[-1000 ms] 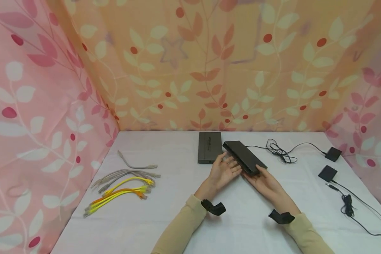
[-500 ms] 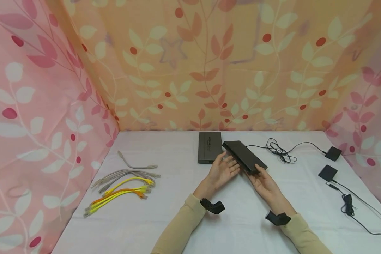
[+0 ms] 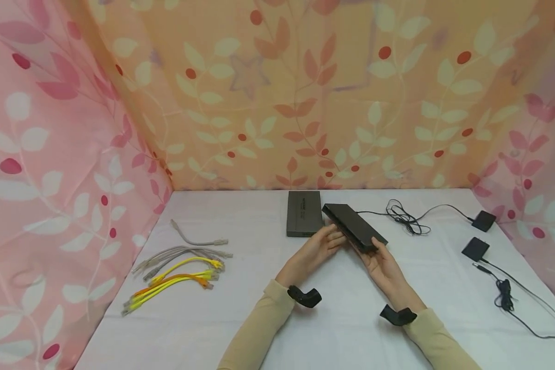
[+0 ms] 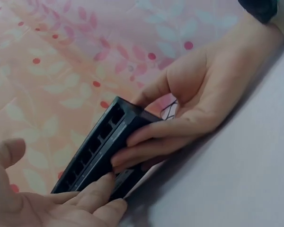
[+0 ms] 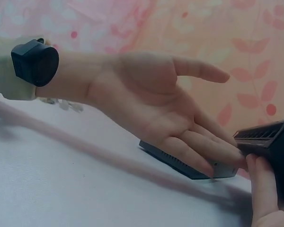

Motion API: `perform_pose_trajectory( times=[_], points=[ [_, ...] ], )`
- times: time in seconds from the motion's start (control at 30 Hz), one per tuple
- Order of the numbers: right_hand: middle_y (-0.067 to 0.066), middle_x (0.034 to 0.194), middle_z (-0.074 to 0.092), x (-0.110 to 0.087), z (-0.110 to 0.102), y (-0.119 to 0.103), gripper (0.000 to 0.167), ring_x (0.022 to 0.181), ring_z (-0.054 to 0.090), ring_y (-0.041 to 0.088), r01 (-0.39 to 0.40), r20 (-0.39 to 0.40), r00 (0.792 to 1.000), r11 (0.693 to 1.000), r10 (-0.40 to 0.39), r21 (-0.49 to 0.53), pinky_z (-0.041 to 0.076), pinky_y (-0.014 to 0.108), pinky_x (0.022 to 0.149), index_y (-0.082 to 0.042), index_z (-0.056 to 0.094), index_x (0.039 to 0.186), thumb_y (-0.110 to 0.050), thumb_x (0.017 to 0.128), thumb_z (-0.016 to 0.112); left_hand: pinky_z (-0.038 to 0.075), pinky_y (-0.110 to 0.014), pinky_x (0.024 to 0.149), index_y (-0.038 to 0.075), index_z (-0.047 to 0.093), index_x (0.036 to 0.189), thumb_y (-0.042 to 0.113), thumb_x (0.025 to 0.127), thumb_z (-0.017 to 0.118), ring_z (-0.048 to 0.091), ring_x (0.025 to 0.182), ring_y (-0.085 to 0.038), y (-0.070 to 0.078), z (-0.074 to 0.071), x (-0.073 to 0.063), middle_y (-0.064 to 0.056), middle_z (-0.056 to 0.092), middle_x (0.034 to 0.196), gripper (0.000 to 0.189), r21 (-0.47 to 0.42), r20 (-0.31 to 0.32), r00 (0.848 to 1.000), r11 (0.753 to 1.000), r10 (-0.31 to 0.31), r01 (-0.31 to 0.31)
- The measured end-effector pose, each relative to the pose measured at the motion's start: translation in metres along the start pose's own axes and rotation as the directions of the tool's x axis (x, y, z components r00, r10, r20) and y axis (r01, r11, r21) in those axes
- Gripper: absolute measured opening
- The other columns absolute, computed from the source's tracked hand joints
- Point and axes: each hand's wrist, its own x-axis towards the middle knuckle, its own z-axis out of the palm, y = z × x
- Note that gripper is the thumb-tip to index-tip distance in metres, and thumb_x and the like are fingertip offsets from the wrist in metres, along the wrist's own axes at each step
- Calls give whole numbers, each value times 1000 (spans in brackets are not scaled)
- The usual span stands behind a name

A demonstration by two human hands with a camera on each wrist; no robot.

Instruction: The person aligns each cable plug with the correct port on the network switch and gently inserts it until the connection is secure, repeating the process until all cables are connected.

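Observation:
A black network switch (image 3: 357,226) is held tilted above the table, with a row of ports along the edge seen in the left wrist view. My right hand (image 3: 388,270) grips its near right end, thumb on top and fingers below. My left hand (image 3: 312,254) is palm up with fingers extended, the fingertips touching the underside of the switch. In the right wrist view my left hand (image 5: 151,99) has its thumb apart from the switch. A second network switch (image 3: 303,213) lies flat just behind my left hand.
Grey network cables (image 3: 187,252) and yellow and orange ones (image 3: 176,282) lie at the left. A power adapter (image 3: 483,221) has its cord running to the held switch. Another adapter (image 3: 475,249) with a tied cord lies at right. Patterned curtains enclose the table (image 3: 240,329).
My left hand has turned and its fingers have moved in under the switch. My right hand keeps its grip, shifting slightly left. The head view has moved a little.

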Motion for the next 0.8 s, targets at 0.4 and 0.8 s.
perform_pose_trajectory(
  times=[0.4,0.8],
  points=[
    [12,131,47,1,1,0,59,123,48,32,31,30,999,999,-29,-40,31,28,104,-21,-4,146,-16,102,34,34,-40,105,4,34,141,37,100,39,49,123,-25,15,-18,-19,-16,47,137,54,535,49,997,842,58,-75],
    [11,136,41,-1,0,0,60,132,32,34,38,36,999,998,-36,-55,32,28,103,-22,-4,146,-18,102,35,42,-42,98,7,44,136,32,98,46,57,114,-25,38,-47,-58,-13,53,131,46,749,6,992,656,128,-89]
  ],
)
